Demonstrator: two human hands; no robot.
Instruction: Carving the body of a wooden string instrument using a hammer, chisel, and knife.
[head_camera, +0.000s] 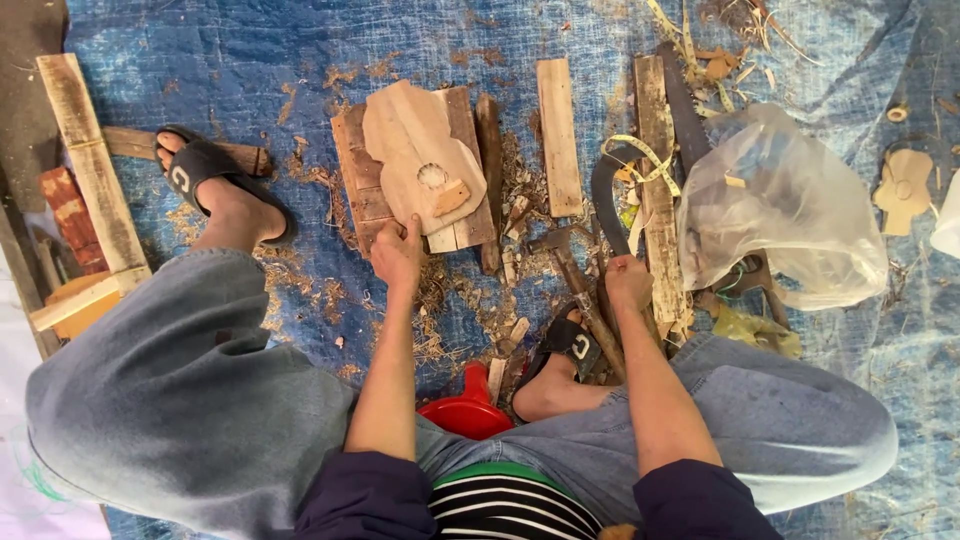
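Wood cutout: pale guitar-body-shaped piece (420, 155) with a round hole, lying flat on a small plank board (360, 190), upper centre of view.
Small block: tan wood offcut (450, 197) sitting on the cutout just beside the hole.
Left hand (398, 252): fingers pressed down on the lower edge of the cutout and board, forefinger extended onto the wood; not wrapped around anything.
Right hand (628, 280): fist closed around the handle of a dark curved blade (607, 190) that arcs upward, well apart from the cutout.
Hammer (570, 275): lies between the two hands, head near the board's lower right corner, handle running toward the right foot.
Measuring tape (645, 160): yellow, looped over the blade's upper end.
Loose planks: one short plank (558, 135) right of the board, a longer weathered plank (655, 190) beside the blade.
Plastic bag (780, 210): clear, crumpled, right of the long plank.
Second cutout (903, 185): same guitar shape, far right.
Feet: both in black sandals, left sandal (205, 175) left of the board, right sandal (570, 345) below the hammer.
Floor: blue tarp (240, 60) littered with shavings.
Red container (468, 410): between the knees.
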